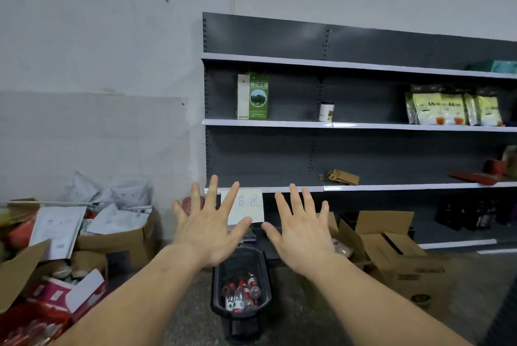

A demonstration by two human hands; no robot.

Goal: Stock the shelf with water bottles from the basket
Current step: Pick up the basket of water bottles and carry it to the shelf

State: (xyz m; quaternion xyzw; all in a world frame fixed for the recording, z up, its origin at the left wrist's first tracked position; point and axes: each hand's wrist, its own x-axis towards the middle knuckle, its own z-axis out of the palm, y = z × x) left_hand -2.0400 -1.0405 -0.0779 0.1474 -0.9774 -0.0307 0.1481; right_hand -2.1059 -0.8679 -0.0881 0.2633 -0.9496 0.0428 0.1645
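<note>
A dark plastic basket [216, 287] stands on the floor in front of me, holding several clear water bottles [242, 294] with red caps and labels. Beyond it a dark grey shelf unit [279, 190] with white-edged boards runs to the right. My left hand [208, 229] and my right hand [300, 234] are both raised above the basket, backs toward me, fingers spread and straight, holding nothing. A handwritten paper sign [247, 210] hangs from the shelf edge between my hands.
The shelves carry a green carton [253, 97], a white jar [326, 111], yellow-green bags [453, 109] and a brown packet [344, 177]. Open cardboard boxes [391, 247] sit on the floor at right; boxes stuffed with papers and packages [92, 231] crowd the left.
</note>
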